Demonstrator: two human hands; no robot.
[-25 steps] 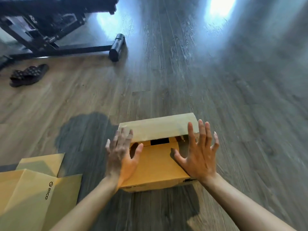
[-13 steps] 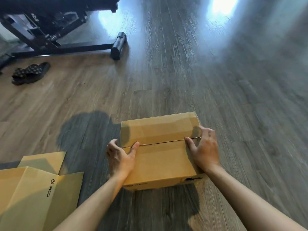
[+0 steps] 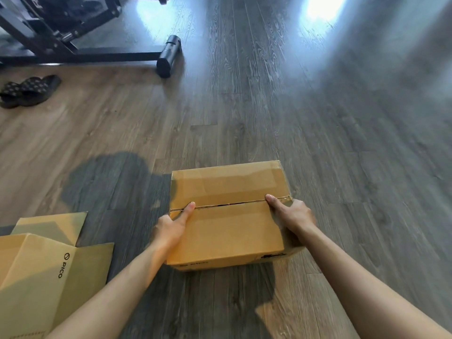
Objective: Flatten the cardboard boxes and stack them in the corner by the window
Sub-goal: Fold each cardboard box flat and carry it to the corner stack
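Resting on the wood floor (image 3: 318, 118) at 6 o'clock, the cardboard box (image 3: 227, 216) now has both top flaps folded shut; a second ago the far flap stood up and both hands hovered spread above it. Meaning: box is closed and held, not flattened yet, probably being picked up or turned to reach the bottom seam. Flattened cardboard (image 3: 44, 272) lies at 8 o'clock, exercise frame (image 3: 73, 37) at 11, sandals (image 3: 27, 90) at 10. Left hand (image 3: 171, 228) clamps the left side, thumb on top at the flap seam; right hand (image 3: 291, 214) mirrors it on the right side. Box sits squarely between both grips.
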